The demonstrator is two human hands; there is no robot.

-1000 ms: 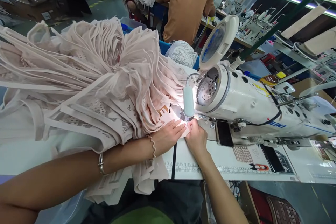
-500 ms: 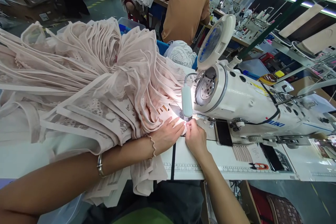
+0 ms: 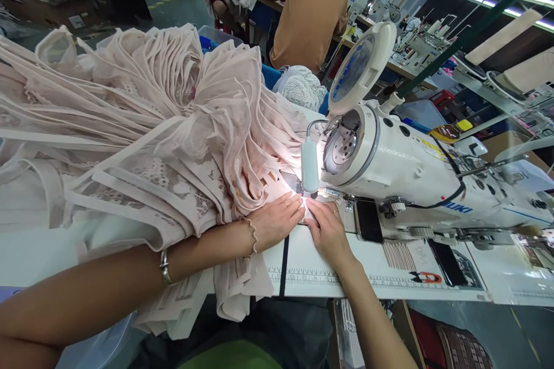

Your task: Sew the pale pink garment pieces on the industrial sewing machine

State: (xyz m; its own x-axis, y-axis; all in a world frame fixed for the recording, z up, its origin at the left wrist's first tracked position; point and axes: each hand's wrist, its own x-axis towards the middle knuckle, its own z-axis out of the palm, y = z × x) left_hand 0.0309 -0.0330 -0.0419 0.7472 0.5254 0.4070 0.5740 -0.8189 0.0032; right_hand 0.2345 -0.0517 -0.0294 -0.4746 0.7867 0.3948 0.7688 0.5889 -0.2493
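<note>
A large heap of pink garments [image 3: 142, 127] already lies bunched on the bench's [image 3: 311, 268] left side, joined to the piece under the sewing machine [image 3: 389, 167]. The left hand [image 3: 277, 219] presses flat, fingers spread, on the fabric near the needle; the right hand [image 3: 329, 230] likewise lies open, fingertips steadying it.

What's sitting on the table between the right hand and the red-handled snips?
In the head view, a dark phone lies flat on the machine bed between the right hand and the red-handled snips, plus bare white table.
</note>
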